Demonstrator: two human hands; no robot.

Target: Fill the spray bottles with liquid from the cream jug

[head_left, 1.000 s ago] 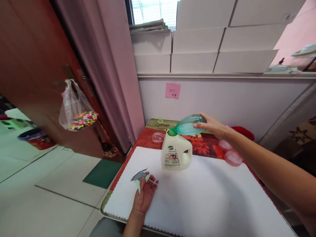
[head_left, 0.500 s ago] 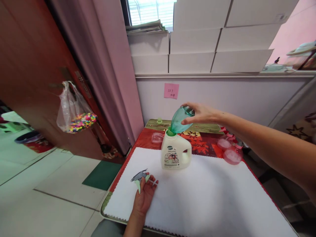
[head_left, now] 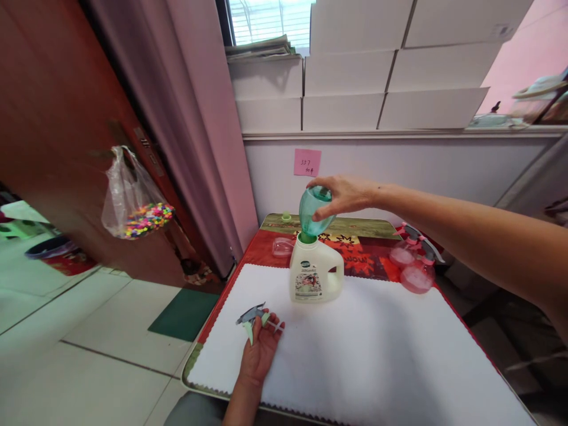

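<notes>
My right hand (head_left: pixel 341 198) grips a translucent green bottle (head_left: pixel 314 214) by its base. The bottle stands nearly upside down, its neck down at the mouth of a cream detergent jug (head_left: pixel 316 273) with a side handle and a picture label. Green shows in the jug's mouth; where the bottle's neck ends inside is hidden. My left hand (head_left: pixel 261 349), palm up above the white mat, is closed around a spray trigger head (head_left: pixel 252 316) in grey and pale green. Its pale tube points right, past my fingers.
A white mat (head_left: pixel 355 355) covers the table's front. Behind the jug lie a clear pinkish bottle (head_left: pixel 283 247) and a green cap (head_left: pixel 286 217). Pink spray bottles (head_left: pixel 417 275) stand at the right edge. A bag of colourful pieces (head_left: pixel 146 219) hangs from the door.
My right hand has shifted left and tipped the green bottle from a slant to almost vertical over the jug. My left hand and the spray head have stayed put.
</notes>
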